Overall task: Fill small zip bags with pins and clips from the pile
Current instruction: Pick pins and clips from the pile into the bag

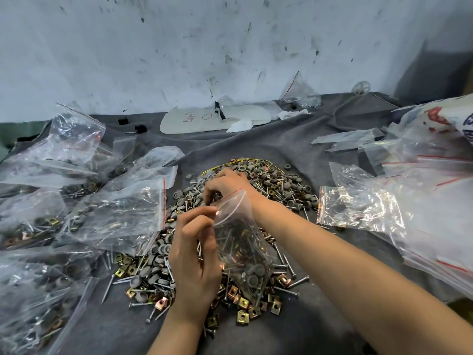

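Note:
A pile (271, 185) of grey round caps, long screws and brass square clips lies on the grey cloth (320, 290) at the centre. Over it hangs a small clear zip bag (243, 254) with a red seal line, part filled with screws and clips. My left hand (194, 260) pinches the near rim of the bag's mouth between thumb and fingers. My right hand (226, 184) is on the far side of the mouth, its fingers curled down onto the pile around small parts. Which parts they are I cannot make out.
Several filled zip bags (115, 213) crowd the left side. A stack of empty bags (430, 201) lies on the right, with one part-filled bag (358, 208) beside the pile. A white board (215, 119) and tissue lie at the back by the stained wall.

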`<state>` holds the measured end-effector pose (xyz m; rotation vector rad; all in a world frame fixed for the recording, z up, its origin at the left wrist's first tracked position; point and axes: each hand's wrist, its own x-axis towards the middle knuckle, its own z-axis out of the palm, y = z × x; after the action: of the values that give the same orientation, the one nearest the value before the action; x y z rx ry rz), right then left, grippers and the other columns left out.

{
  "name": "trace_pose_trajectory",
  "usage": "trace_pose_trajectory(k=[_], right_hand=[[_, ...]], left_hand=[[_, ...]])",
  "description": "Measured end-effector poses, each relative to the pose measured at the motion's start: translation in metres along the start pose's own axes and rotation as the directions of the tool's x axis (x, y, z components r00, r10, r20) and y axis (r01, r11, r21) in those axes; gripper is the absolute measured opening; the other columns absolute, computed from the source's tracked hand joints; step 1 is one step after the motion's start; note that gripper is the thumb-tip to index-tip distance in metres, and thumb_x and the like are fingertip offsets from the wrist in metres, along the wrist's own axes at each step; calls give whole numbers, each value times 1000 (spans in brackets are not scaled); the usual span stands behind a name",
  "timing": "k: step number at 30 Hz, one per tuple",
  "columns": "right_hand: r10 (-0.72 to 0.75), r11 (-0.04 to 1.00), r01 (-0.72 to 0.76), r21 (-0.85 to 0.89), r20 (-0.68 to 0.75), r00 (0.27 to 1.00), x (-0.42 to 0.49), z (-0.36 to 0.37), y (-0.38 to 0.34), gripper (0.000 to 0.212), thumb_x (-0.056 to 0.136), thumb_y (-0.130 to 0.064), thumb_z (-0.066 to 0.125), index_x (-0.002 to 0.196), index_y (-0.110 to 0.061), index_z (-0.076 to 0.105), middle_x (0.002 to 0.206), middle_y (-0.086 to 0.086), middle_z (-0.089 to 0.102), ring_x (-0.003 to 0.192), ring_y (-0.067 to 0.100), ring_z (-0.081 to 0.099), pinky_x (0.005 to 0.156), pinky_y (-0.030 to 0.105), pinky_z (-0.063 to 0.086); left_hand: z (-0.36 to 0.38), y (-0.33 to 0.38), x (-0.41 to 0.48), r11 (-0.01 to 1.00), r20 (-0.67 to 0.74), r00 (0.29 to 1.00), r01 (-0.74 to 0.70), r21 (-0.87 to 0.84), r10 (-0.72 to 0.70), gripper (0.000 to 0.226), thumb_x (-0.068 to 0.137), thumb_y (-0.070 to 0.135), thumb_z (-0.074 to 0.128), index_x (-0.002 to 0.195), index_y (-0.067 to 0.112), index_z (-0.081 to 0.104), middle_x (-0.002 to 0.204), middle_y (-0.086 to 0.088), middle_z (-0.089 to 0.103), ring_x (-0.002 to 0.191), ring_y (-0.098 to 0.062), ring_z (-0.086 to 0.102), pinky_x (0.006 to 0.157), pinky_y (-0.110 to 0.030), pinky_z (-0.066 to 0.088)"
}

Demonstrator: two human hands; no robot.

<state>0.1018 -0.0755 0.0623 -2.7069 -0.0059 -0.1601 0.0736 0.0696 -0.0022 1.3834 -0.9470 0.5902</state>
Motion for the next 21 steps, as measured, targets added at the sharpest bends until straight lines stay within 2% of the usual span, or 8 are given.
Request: trace_pose_trajectory(k=[3,7,12,13,15,17,19,21], right_hand=[[-42,998,46,42,-84,996,-6,3,-1,22,81,-28,71,101,-20,68,109,1,62,117,15,36,102,36,22],[-27,1000,27,8,26,999,-6,3,-2,36,79,-36,73,114,-28,67,116,-3,61,118,18,32,102,39,23],[-23,999,21,26,52,998,1,4,4,17,83,-25,69,98,-19,67,112,-3,64,120,23,42,107,46,28],[-8,998,6,66,35,999,0,4,5,14,83,-21,68,95,-15,66,110,0,65,116,24,47,106,44,31],[55,966,-41,257,-49,997,-7,-3,7,10,84,-10,67,94,-8,68,102,6,68,98,16,56,98,33,41],[111,876,-28,482,-146,983,-18,-21,4,10,83,-10,69,94,-10,68,93,2,68,85,8,59,83,20,47],[76,760,62,647,-183,980,-31,-43,-2,7,83,-14,70,89,-16,67,87,-4,70,81,4,63,78,14,48],[-45,760,138,635,-160,986,-42,-65,-12,6,81,-14,72,85,-18,68,85,-5,71,79,0,64,81,14,47]], left_hand=[[0,0,0,1000,3,1000,-7,7,6,15,103,29,40,104,19,50,115,8,55,105,-16,58,82,-33,48],[0,0,-1,1000,3,1000,-13,3,13,12,103,27,40,103,21,50,113,5,57,106,-17,59,86,-28,45],[0,0,0,1000,6,1000,0,1,0,17,103,30,39,104,17,50,114,6,56,105,-14,58,86,-23,44],[1,0,-1,1000,6,1000,2,3,-2,18,103,30,39,104,16,50,113,5,56,105,-13,58,86,-23,44],[1,0,-1,1000,6,1000,7,-2,-7,18,103,30,39,104,15,50,113,4,56,105,-14,58,86,-24,44],[0,1,0,1000,6,1000,10,-11,-10,16,102,30,40,104,18,50,112,3,56,104,-18,59,85,-28,46],[0,1,1,1000,11,1000,6,-26,-5,12,103,31,41,103,24,50,113,8,56,102,-22,60,83,-30,48],[0,2,1,999,9,1000,5,-39,-5,9,103,34,41,107,29,48,117,13,55,100,-27,62,83,-32,49]])
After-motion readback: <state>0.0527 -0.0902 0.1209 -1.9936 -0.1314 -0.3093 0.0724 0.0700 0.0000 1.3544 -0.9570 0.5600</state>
